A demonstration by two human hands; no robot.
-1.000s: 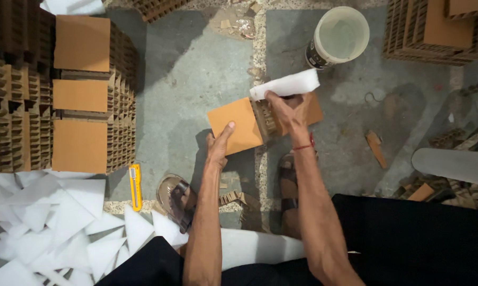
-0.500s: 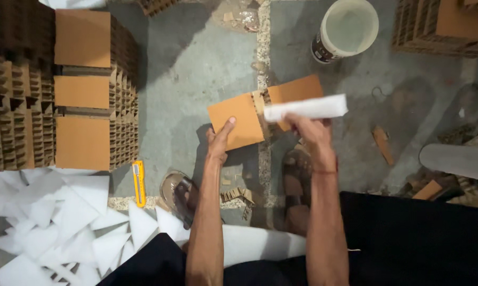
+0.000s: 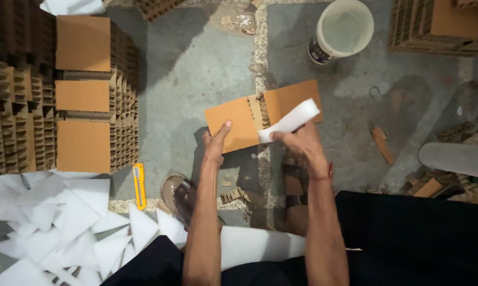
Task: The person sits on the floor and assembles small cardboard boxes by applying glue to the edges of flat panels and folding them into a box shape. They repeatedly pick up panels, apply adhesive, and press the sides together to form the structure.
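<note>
My left hand point(image 3: 215, 142) grips the near left corner of a brown cardboard piece point(image 3: 233, 123) with a folded corrugated middle, held above the concrete floor. Its other flap point(image 3: 292, 96) tilts up to the right. My right hand point(image 3: 298, 142) pinches a white strip point(image 3: 291, 121) that lies slantwise across the cardboard's lower right part. A red thread circles my right wrist. Both forearms reach out from the bottom of the view.
Stacks of corrugated cardboard point(image 3: 83, 95) stand at left and more at top right point(image 3: 435, 24). A white bucket point(image 3: 344, 29) sits at the back. A yellow utility knife point(image 3: 139, 185) lies beside a heap of white cut sheets point(image 3: 64, 222). My sandalled feet point(image 3: 181, 196) are below.
The white strip has swung from lying across the cardboard's top edge down to its lower right part. My right hand moved toward me with it. My left hand stays on the cardboard.
</note>
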